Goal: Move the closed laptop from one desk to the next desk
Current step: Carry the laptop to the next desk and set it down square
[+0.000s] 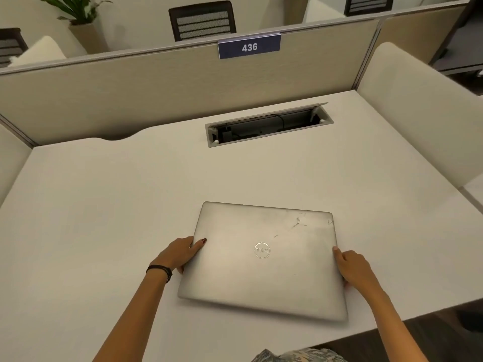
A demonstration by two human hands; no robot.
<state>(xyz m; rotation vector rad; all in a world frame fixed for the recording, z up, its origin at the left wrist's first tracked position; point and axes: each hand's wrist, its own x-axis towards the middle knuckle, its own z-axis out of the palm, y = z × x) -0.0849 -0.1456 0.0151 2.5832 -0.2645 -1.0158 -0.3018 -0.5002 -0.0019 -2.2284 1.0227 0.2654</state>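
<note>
We see the closed laptop (264,259) flat on the desk (104,205). The left hand (180,253) and right hand (351,267) clamp their fingers on its side edges

My laptop (264,259) has a matt, scuffed silver metal lid; the desk (104,205) is smooth, matt off-white laminate.

Open-plan office, w/ numbered workstations. White desk (104,205) fenced by beige partition (156,82) at the back, padded side screens (423,121) left & right. Blue tag (249,47) on partition top reads 436, i.e. desk no. Cable box (269,125) sunk in desk, flap up, wires inside. Beyond partition: mesh-back chairs (202,20) at more desks, potted plant (83,24). Closed laptop (261,259) on desk fits the same.
</note>
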